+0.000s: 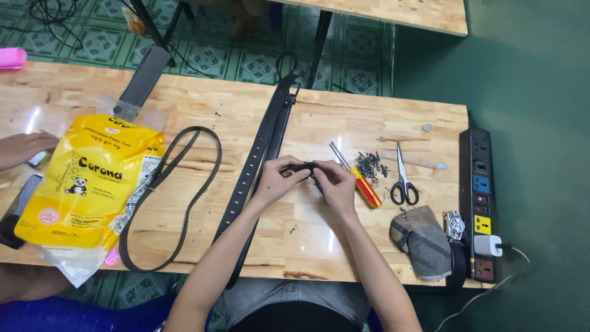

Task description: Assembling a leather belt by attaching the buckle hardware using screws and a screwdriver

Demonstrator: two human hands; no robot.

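Note:
My left hand (278,178) and my right hand (335,181) meet over the middle of the wooden table (344,123). Both pinch a small black piece (305,166) between their fingertips. A long black belt (257,157) with punched holes runs from the table's far edge down past my left wrist to the near edge. Whether the small piece is joined to the belt I cannot tell. Just right of my right hand lies a screwdriver (359,179) with a red and yellow handle.
Scissors (403,183), a heap of small black scraps (370,163), a grey pouch (424,241), a wristwatch (455,225) and a black power strip (480,203) lie at the right. At the left: a looped black strap (184,190), a yellow packet (92,178), another person's hand (21,147).

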